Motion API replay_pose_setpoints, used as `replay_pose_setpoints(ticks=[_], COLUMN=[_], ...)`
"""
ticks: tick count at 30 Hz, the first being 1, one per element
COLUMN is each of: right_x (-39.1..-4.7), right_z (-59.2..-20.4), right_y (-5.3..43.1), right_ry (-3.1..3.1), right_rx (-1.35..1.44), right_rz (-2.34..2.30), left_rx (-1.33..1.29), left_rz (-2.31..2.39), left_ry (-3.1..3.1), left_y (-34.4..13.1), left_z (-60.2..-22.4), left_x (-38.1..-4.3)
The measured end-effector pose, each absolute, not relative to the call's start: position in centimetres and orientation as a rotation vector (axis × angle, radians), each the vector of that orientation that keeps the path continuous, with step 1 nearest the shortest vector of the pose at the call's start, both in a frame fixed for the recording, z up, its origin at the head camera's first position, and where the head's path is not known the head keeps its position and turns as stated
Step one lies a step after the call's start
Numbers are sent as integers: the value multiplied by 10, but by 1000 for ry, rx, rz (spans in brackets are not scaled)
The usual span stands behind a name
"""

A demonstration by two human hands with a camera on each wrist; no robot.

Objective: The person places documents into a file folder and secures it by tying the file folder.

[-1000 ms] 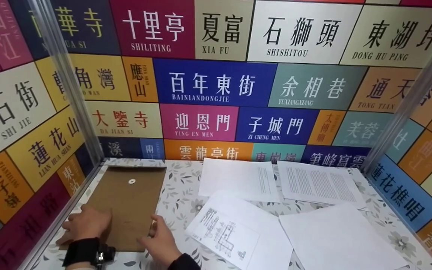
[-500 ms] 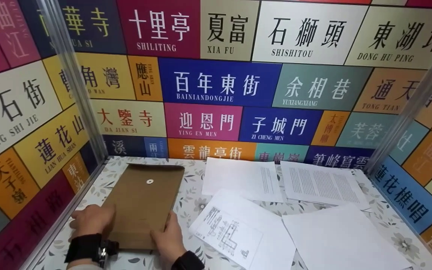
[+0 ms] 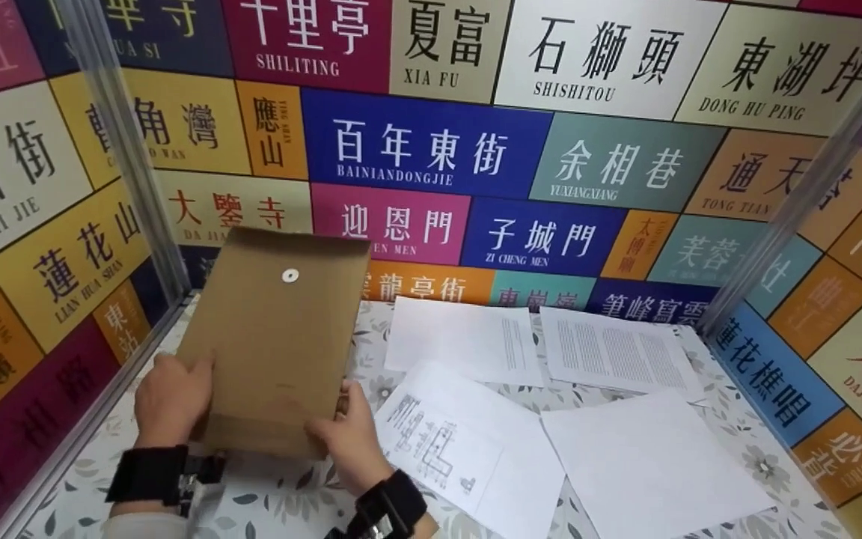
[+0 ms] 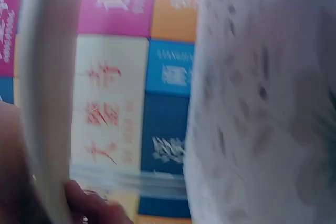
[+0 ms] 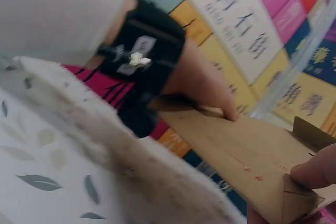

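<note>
A brown kraft document envelope [image 3: 274,337] with a white button near its top is raised and tilted, its top overlapping the back wall in the head view. My left hand [image 3: 173,397] grips its left edge, thumb on the front face. At the lower right edge, my right hand [image 3: 356,434] pinches it between thumb and fingers. The right wrist view shows the envelope [image 5: 231,150] between both hands, with its flap standing up at the far end. In the left wrist view, the envelope's pale side [image 4: 50,77] runs down past my fingertips [image 4: 94,205].
Several white sheets lie to the right: a partly printed sheet [image 3: 461,340], a text-filled sheet [image 3: 618,348], a sheet with a diagram [image 3: 468,449] and a blank-faced sheet [image 3: 648,457]. The leaf-patterned tabletop [image 3: 266,501] meets colourful sign-covered walls [image 3: 431,142] with clear corner strips.
The envelope lay on the table, its left edge under my left hand. It has shifted right, then been lifted and tilted up, with both hands moving along and gripping its sides.
</note>
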State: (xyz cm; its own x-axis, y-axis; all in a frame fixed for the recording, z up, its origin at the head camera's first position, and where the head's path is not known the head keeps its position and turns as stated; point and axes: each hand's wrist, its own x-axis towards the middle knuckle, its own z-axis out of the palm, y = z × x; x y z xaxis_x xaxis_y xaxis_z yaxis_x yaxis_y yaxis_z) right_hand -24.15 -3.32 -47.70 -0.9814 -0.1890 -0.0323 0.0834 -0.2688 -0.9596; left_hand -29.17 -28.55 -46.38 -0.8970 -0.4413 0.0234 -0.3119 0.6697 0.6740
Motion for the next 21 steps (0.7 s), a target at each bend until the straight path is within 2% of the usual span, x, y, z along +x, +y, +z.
replay_pose_setpoints(ticks=[4, 10, 13, 17, 21], right_x=[-233, -234, -238, -244, -251], right_z=[-463, -469, -475, -475, -468], right_y=[14, 103, 149, 200, 226], right_ry=[1544, 1555, 1628, 1986, 2661], right_rx=[-313, -443, -371, -138, 9], right_rz=[-2362, -2407, -2508, -2566, -2197], left_rx=[434, 231, 97, -82, -204], left_rz=[-1041, -966, -859, -800, -752], left_ry=[-2539, -2539, -2603, -2716, -2774], left_y=[-252, -216, -205, -185, -170], left_z=[-456, -444, -441, -446, -448], left_x=[-290, -282, -276, -270, -265])
